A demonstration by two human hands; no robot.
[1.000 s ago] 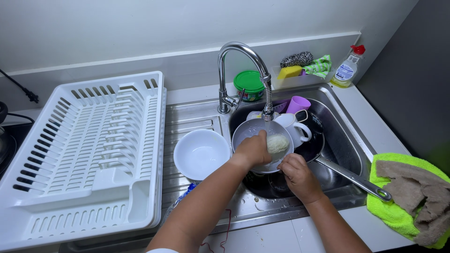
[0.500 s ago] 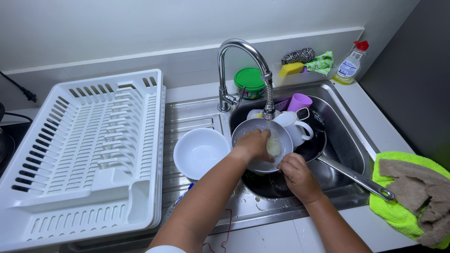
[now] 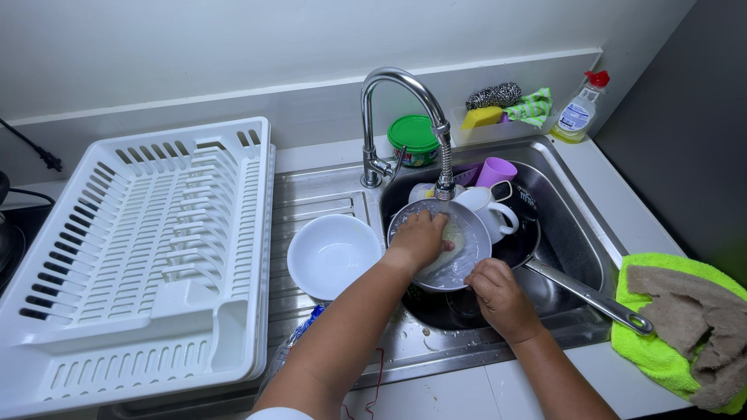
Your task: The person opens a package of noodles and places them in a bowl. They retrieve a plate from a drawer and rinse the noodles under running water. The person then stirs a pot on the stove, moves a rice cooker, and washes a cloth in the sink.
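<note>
Bright even light, soft shadows, sharp focus, slight wide-angle edge distortion.

A round tub with a green lid and a red and yellow label [image 3: 415,140] stands on the ledge just behind the tap, beyond the hands. A clear plastic bottle of yellow liquid with a red cap and a blue and white label [image 3: 577,117] stands far right of them, in the corner.
</note>
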